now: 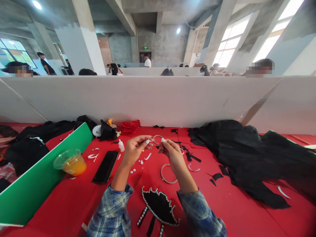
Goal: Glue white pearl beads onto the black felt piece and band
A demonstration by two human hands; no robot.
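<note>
My left hand and my right hand are raised close together over the red table. Between their fingertips is a thin, pale ring, pinched from both sides. Below them lies a similar ring on the table, near my right wrist. Closer to me sits a black fan-shaped piece edged with silvery beads, with bead-trimmed strips beneath it. A few loose white beads are scattered between my forearms. To the left of my left hand stands a small white bottle.
A black phone lies left of my arm. Beyond it, a cup with orange drink stands by a green divider. Black cloth and scraps cover the right side. A white partition runs across the back, with people behind it.
</note>
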